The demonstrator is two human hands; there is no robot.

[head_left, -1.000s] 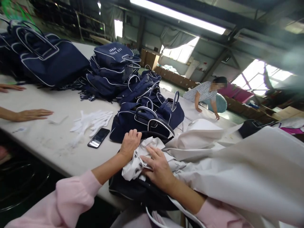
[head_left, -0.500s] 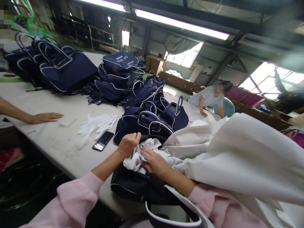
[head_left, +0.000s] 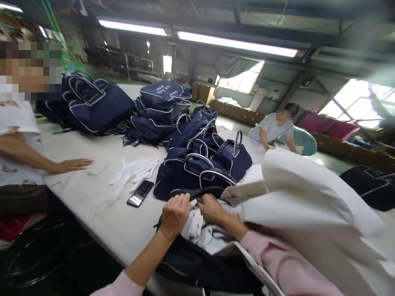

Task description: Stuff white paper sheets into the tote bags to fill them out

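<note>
My left hand [head_left: 174,214] is closed on the rim of an open navy bag [head_left: 197,269] at the near table edge. My right hand [head_left: 211,206] is pushed into the bag's mouth, fingers pressing crumpled white paper [head_left: 197,230] inside it. A large sheet of white paper [head_left: 311,205] billows over my right forearm and hides the table to the right. Both my sleeves are pink.
Several navy bags with white piping lie in a heap [head_left: 200,164], a stack [head_left: 160,107] and a far-left pile [head_left: 95,107]. A black phone [head_left: 140,193] and white strips [head_left: 132,172] lie on the white table [head_left: 92,197]. One person's hand [head_left: 72,165] rests at left; another person [head_left: 274,129] leans at the far end.
The view has shifted right and down. My right hand has gone deeper into the bag with the paper, and my left hand has moved onto the bag's rim. The big sheet rose.
</note>
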